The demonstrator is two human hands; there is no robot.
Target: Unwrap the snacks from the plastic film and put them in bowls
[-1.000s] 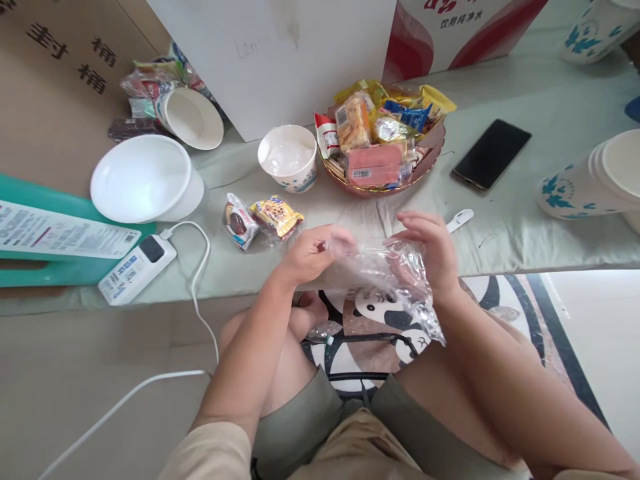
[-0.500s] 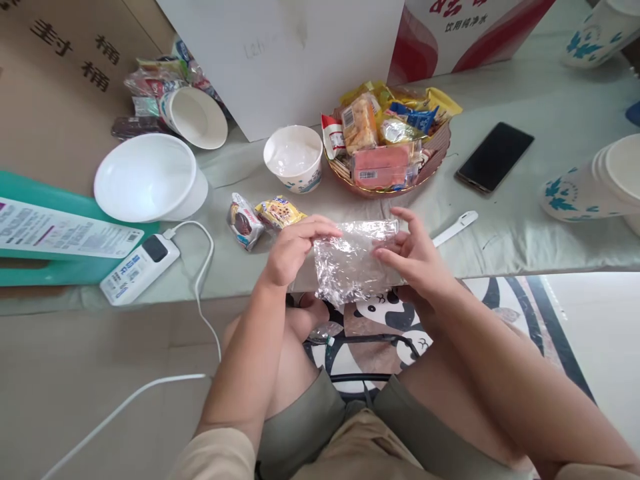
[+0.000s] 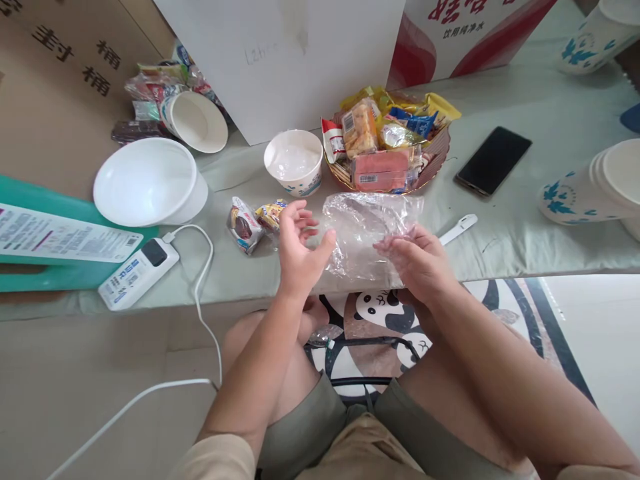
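Observation:
A crinkled clear plastic bag (image 3: 357,237) hangs over the table's front edge. My right hand (image 3: 417,257) pinches its right side between thumb and fingers. At the bag's left side my left hand (image 3: 303,250) is open, thumb and fingers apart, with nothing in its grasp. Just beyond the left hand lie two small wrapped snacks, a dark-and-white one (image 3: 245,225) and a yellow one (image 3: 271,215) partly covered by my fingers. A paper cup (image 3: 300,181) with clear plastic inside stands behind the bag.
A gold-rimmed bowl (image 3: 440,167) of packaged snacks stands behind the bag. To the right are a phone (image 3: 494,160), a white plastic utensil (image 3: 459,229) and stacked paper cups (image 3: 575,197). On the left are a white tub (image 3: 145,183) and a power bank (image 3: 139,272) with a trailing cable.
My left hand has let go of the bag and turned with its fingers spread. The bag has shifted up and spread out, and my right hand has closed on its right side.

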